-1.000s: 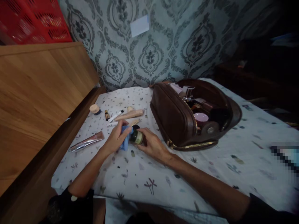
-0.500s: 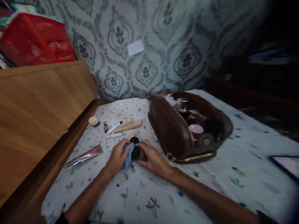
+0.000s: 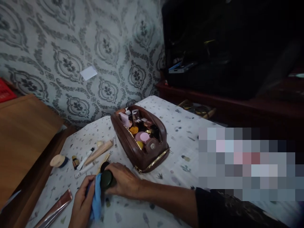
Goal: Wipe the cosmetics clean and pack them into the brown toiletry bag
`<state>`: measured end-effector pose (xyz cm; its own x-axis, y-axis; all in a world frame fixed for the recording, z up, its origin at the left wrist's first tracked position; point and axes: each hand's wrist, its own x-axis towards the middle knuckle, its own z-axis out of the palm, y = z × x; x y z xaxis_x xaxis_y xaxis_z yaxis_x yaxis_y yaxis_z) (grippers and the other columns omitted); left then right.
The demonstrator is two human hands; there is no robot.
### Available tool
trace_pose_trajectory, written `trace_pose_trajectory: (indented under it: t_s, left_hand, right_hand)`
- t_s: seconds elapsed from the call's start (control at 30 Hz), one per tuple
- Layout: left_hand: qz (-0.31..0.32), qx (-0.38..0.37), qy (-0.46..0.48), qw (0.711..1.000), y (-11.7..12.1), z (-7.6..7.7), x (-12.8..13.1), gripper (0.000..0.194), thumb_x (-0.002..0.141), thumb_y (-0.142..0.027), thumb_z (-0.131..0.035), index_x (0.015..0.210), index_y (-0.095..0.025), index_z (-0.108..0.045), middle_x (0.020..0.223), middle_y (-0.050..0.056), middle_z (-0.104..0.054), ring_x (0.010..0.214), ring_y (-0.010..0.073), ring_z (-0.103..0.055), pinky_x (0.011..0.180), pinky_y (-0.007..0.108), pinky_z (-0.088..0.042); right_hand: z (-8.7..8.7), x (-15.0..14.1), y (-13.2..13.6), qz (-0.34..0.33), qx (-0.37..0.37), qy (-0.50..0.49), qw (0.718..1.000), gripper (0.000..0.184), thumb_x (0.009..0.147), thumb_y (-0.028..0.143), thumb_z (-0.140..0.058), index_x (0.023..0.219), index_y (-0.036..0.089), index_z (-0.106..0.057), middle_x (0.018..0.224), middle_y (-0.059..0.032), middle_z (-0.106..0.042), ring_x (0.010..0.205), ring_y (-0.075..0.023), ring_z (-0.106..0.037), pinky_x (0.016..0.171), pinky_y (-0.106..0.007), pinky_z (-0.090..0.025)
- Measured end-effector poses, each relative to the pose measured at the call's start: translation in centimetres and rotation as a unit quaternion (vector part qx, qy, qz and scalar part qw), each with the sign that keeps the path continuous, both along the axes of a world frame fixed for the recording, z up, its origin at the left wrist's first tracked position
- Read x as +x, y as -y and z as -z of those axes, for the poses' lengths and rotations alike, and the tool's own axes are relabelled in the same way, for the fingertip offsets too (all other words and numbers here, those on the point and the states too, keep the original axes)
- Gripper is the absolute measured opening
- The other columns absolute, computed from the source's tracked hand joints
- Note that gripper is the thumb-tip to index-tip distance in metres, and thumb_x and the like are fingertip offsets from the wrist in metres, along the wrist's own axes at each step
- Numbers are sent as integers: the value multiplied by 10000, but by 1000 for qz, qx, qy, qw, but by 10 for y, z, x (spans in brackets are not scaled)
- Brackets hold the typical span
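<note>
My left hand (image 3: 83, 199) is closed on a crumpled blue cloth (image 3: 97, 199), which rests against the side of a small dark green jar (image 3: 106, 180). The fingers of my right hand (image 3: 124, 180) wrap round that jar from the right. Just behind it shows a round black item (image 3: 104, 165), partly hidden by the jar and fingers. A beige tube (image 3: 99, 152), a slim white tube (image 3: 85, 158) and a small dark bottle with a gold cap (image 3: 75, 162) lie beyond my hands. The open brown leather bag (image 3: 125, 148), full of cosmetics, stands to the right.
A jar with a beige lid (image 3: 58, 161) sits near the left table edge, and a shiny pinkish tube (image 3: 54, 210) lies nearer. Wooden furniture (image 3: 26, 133) borders the left side. The patterned cloth (image 3: 175, 139) covers the surface. A dark screen (image 3: 213, 50) stands at back right.
The view has turned to the right, so the bag and small items appear further left. Both hands still hold the cloth and the jar close together.
</note>
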<state>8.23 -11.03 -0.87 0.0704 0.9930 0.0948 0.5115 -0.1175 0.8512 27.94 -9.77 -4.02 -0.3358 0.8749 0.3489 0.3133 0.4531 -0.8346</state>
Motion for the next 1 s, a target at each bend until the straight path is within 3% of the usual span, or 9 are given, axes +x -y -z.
trace_pose_trajectory:
  t_s: [0.23, 0.4, 0.7, 1.0]
  left_hand:
    - [24, 70, -81, 994, 8, 2, 4, 427, 867, -579, -602, 1076, -207, -620, 968, 28, -666, 863, 204, -621, 762, 258, -503]
    - [61, 102, -103, 988, 4, -1, 13, 372, 922, -525, -545, 1078, -197, -625, 913, 27, -665, 796, 190, -616, 721, 264, -489]
    - [67, 80, -39, 994, -3, 6, 12, 398, 936, -504, -517, 1098, -172, -666, 1058, 72, -721, 976, 238, -661, 841, 294, -512]
    - [88, 79, -88, 989, -7, 12, 3, 390, 951, -473, -506, 1174, -182, -639, 1115, 75, -721, 996, 243, -665, 869, 307, -517]
  right_hand:
    - [-1, 3, 1, -6, -36, 43, 998, 653, 696, 377, -840, 1263, 186, -578, 1169, -117, -647, 1132, -331, -563, 942, -429, -473]
    - [-7, 13, 1, -28, -37, 10, 999, 561, 733, 334, -768, 1243, 188, -587, 1149, -98, -598, 1097, -281, -585, 968, -401, -478]
    - [-12, 19, 1, -68, -21, 19, 997, 472, 737, 276, -765, 1175, 194, -610, 1082, -58, -547, 1033, -232, -581, 961, -366, -483]
    - [-14, 14, 4, -22, 11, 84, 996, 481, 740, 317, -816, 1140, 148, -610, 1114, -89, -563, 1075, -261, -574, 948, -378, -498]
